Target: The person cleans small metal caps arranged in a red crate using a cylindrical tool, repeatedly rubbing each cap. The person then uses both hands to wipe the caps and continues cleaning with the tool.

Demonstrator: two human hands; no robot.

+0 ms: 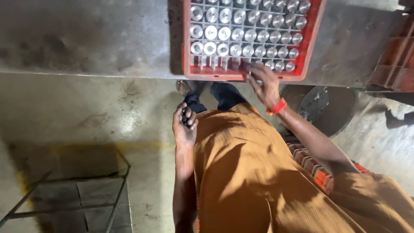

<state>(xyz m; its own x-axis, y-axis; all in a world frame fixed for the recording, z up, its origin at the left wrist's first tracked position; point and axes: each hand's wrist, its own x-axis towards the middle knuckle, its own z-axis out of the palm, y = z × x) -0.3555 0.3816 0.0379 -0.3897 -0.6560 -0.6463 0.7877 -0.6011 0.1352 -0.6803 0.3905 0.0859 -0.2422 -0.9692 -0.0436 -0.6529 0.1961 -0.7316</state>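
A red plastic crate [310, 41] with a grid of cells sits on a grey metal bench [86, 39]. Most cells hold shiny round metal parts [224, 33]; the front row is partly bare. My right hand [264, 84], with a red band at the wrist, reaches to the crate's front row and touches the parts there. My left hand [184, 126] hangs lower, beside my orange shirt, curled around a few small dark parts [185, 116].
A round dark metal drum [332, 108] stands on the floor at the right. Another red crate [319, 172] lies under my right arm, and one more [399, 60] sits at the right edge. A metal frame [77, 194] stands at lower left.
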